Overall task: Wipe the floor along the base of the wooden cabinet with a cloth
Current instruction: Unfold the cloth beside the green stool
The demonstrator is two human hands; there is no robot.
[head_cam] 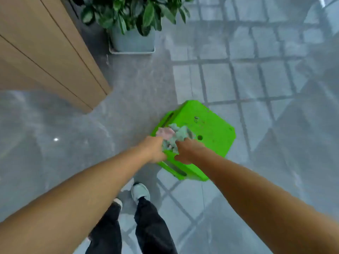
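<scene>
A crumpled cloth (173, 133), pale green with a pink patch, is bunched above a bright green plastic stool (211, 131). My left hand (153, 150) grips the cloth's left side and my right hand (188, 151) grips its right side, both with fingers closed around the fabric. The wooden cabinet (45, 52) stands at the upper left, its corner reaching the grey floor (60, 136) to the left of my hands. The image is blurred, so the cloth's folds are unclear.
A potted plant in a grey square pot (133, 40) stands on the floor beside the cabinet's far end. My two feet in pale shoes (140, 192) stand just behind the stool. Glossy grey tiles with window reflections extend to the right.
</scene>
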